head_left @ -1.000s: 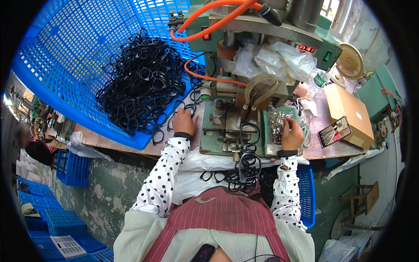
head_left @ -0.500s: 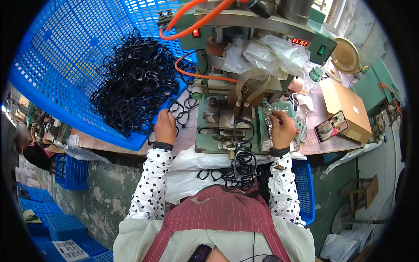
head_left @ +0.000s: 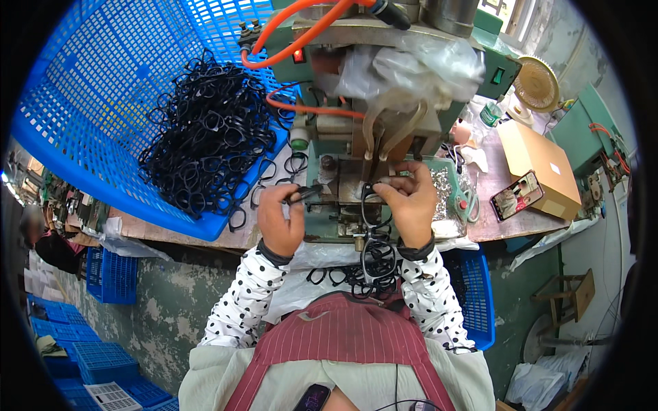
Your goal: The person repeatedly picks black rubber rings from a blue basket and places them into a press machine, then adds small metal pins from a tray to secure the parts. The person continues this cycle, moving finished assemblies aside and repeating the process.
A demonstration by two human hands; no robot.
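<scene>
My left hand [head_left: 279,220] is closed round a black eyeglass frame [head_left: 308,192], held out toward the left side of the green press [head_left: 330,225]. My right hand [head_left: 413,209] pinches thumb and forefinger together at the upper end of another black eyeglass frame [head_left: 367,196] by the press's metal block [head_left: 350,190]. Whatever small thing sits between those fingertips is hidden. Below, more black frames hang in a cluster [head_left: 378,259] at the press's front. A tray of small shiny metal pieces [head_left: 442,183] lies just right of my right hand.
On the left, a large blue basket [head_left: 68,161] holds a heap of black eyeglass frames [head_left: 205,130]. Orange hoses [head_left: 301,14] and plastic bags [head_left: 411,72] hang about the press. A phone [head_left: 516,196] leans against a cardboard box [head_left: 538,168]. Another blue basket [head_left: 483,301] stands below right.
My left hand has moved right from the basket's edge, bringing an eyeglass frame. My right hand has left the tray of metal pieces and moved left to the frame at the press.
</scene>
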